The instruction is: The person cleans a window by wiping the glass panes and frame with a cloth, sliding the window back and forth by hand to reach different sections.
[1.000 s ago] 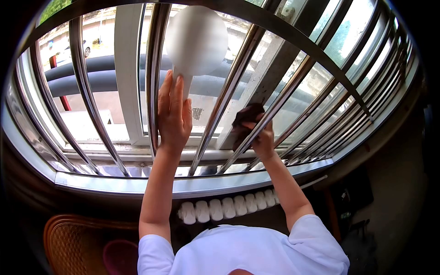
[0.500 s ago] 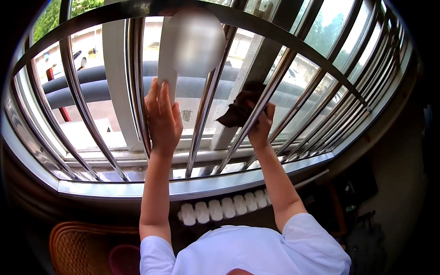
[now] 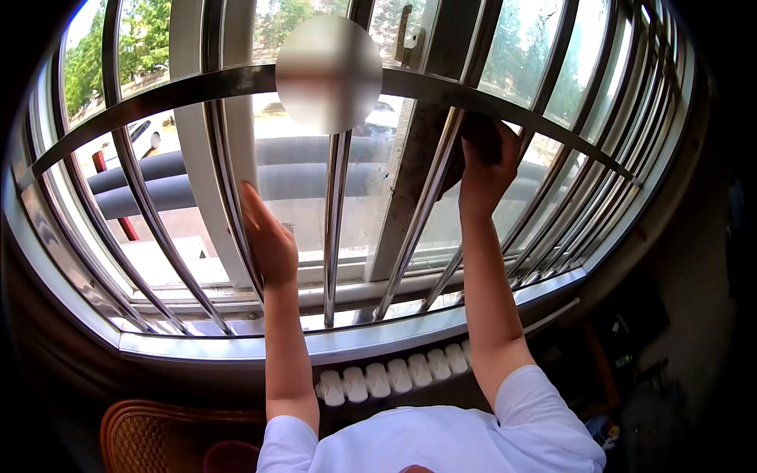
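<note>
My left hand (image 3: 270, 244) is at a shiny metal bar (image 3: 229, 189) left of centre, beside the white window frame (image 3: 243, 142); its fingers are partly hidden behind the bar, so their grip is unclear. Higher and to the right, my right hand (image 3: 489, 169) reaches between the bars, closed on a dark cloth (image 3: 482, 138). The cloth lies near the grey upright of the window frame (image 3: 388, 236), just under the curved crossbar (image 3: 512, 102). Shadow hides part of the cloth.
A white radiator (image 3: 378, 380) stands below the metal sill (image 3: 339, 344). At the lower left are a wicker chair (image 3: 142, 433) and a dark red basin (image 3: 233, 457). Trees (image 3: 146, 39) and thick grey pipes (image 3: 150, 197) show outside. A blurred disc covers the upper middle.
My right hand has moved up and right with the dark cloth. My left hand has slid lower, its fingers now further behind the bar. The view has tilted upward, showing more trees.
</note>
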Demonstrator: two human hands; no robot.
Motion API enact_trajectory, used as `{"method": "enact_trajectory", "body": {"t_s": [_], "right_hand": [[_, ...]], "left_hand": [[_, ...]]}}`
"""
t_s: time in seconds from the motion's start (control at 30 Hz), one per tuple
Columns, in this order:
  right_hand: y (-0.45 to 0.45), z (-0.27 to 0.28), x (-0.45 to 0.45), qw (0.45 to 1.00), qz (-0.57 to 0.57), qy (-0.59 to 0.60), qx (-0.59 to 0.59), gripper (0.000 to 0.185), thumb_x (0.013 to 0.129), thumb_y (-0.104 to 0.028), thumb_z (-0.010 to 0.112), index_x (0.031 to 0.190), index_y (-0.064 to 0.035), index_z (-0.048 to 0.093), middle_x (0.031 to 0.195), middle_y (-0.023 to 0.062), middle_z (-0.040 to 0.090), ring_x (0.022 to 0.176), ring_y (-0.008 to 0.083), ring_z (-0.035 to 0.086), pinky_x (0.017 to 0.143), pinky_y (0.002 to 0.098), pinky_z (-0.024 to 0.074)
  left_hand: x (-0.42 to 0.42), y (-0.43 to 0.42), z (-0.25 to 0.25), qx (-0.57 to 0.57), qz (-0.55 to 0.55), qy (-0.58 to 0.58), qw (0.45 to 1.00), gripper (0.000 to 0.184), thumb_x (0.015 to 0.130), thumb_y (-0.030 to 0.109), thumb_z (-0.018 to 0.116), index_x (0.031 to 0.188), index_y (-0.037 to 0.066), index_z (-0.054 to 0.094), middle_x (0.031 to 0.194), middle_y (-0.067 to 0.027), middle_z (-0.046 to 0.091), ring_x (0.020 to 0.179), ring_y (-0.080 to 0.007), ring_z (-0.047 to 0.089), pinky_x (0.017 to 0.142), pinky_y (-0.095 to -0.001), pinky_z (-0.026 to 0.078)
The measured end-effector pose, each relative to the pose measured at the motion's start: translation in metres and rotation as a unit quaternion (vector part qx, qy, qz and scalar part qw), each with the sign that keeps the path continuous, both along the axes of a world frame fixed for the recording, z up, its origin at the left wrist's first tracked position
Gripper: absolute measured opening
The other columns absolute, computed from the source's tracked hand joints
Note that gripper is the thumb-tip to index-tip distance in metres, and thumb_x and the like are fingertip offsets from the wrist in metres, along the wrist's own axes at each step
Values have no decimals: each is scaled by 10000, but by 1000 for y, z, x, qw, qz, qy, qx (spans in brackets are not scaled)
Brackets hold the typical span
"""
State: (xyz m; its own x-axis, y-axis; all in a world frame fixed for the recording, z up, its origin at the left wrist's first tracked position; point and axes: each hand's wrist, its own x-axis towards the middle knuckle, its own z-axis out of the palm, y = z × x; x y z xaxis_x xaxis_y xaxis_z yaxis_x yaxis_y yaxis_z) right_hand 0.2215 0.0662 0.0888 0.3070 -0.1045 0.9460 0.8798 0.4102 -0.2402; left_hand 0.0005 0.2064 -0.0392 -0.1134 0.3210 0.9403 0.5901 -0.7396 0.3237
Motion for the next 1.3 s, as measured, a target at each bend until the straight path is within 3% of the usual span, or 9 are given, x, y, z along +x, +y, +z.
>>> {"method": "enact_trajectory", "body": {"t_s": [0.17,0.23,0.4,0.53,0.63,0.73,0.93,1.07,1.3], "right_hand": [[21,-3,10,974,-150,-168,-35,353,675,26,686,1019,-49,704,948,103,523,891,272,553,806,348,454],[8,-49,3,957,-147,-202,-146,452,596,-15,698,1025,-145,758,961,90,511,831,257,563,703,359,485],[-36,-168,-3,891,-84,-244,-374,435,596,31,714,982,-163,755,999,65,566,911,284,612,775,395,535],[-20,-107,1,974,-117,-110,-158,506,613,107,663,1072,-101,714,967,99,542,889,254,570,811,340,485],[3,-5,-6,986,-142,-86,-16,546,625,133,627,1137,-52,671,982,128,549,933,273,550,878,347,453],[36,13,21,972,-165,-163,39,446,696,85,608,1131,0,655,1072,175,590,954,320,570,866,392,459],[-3,-55,12,956,-151,-159,-194,364,633,34,619,983,-52,669,918,136,552,799,339,593,652,402,507],[-43,-150,-3,891,-126,-177,-398,547,582,74,610,1099,-86,692,962,115,583,886,349,628,767,381,525],[10,-6,1,992,-93,-74,-49,431,703,65,668,1122,-40,675,903,112,570,886,271,549,824,336,457]], "left_hand": [[0,6,-4,22,15,-1,1000,564,963,-11,381,1493,-10,186,1452,-317,315,1323,-471,369,1066,-505,386],[-4,2,-5,9,20,18,1000,556,967,-4,378,1491,-15,194,1456,-309,315,1328,-464,366,1078,-504,367],[-8,-1,-5,6,0,21,1000,547,972,6,368,1491,-19,196,1462,-306,310,1344,-465,337,1105,-510,323],[-7,3,-6,-4,-11,29,1000,546,974,8,364,1490,-26,188,1468,-304,302,1354,-466,321,1114,-512,310],[-4,3,-7,4,-32,17,999,549,975,4,363,1492,-26,182,1469,-305,299,1357,-463,318,1115,-509,311],[-5,4,-8,5,-39,11,999,549,976,1,359,1494,-25,177,1469,-308,295,1360,-460,317,1116,-505,314],[-5,4,-7,20,-45,14,999,548,977,2,351,1494,-25,174,1465,-311,298,1358,-456,322,1118,-501,313],[-7,4,-9,-4,-23,31,999,558,967,-6,351,1495,-25,172,1456,-313,306,1354,-459,324,1122,-503,304],[-4,4,-6,10,-46,6,999,689,853,-95,412,1492,-46,158,1459,-290,333,1348,-438,353,1133,-515,246]]}}
